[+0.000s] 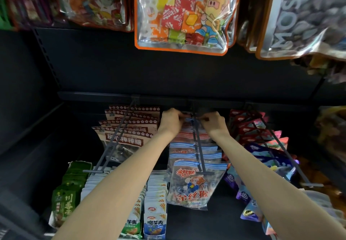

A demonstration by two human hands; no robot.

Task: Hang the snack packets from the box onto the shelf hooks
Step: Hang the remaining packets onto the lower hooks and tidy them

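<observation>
Both my arms reach deep into the shelf bay. My left hand (170,119) and my right hand (212,121) pinch the top of a blue-and-red striped snack packet (189,121) at the back of the middle hook (197,146), one hand on each side of the wire. Several more striped packets (192,181) with a cartoon monkey hang in front of it on the same hook. The packet's lower part is hidden behind those in front. No box is in view.
Brown lollipop packets (129,133) hang on the left hook, red and purple packets (262,136) on the right hook. Green, white and blue pouches (153,202) stand in rows below. Large candy bags (183,15) hang overhead from the upper rail.
</observation>
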